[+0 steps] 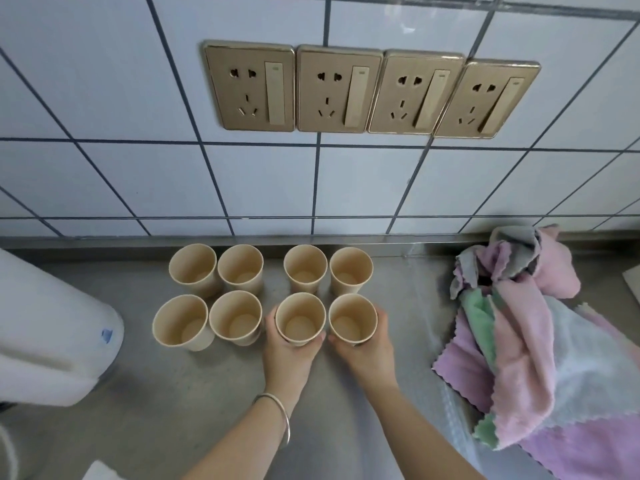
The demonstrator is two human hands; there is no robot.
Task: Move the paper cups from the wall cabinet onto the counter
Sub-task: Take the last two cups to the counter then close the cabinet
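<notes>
A: Head view, where were the cups?
B: Eight paper cups (266, 296) stood upright in two rows on the counter (207, 393), frame centre.
A: Hands?
B: Left hand (289, 355) gripped the third front cup (300, 318); right hand (367, 351) gripped the fourth (352, 318).

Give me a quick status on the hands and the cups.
Left hand and right hand each grip a front-row cup. Eight paper cups upright on counter. Cloths lie clear, right.
</notes>
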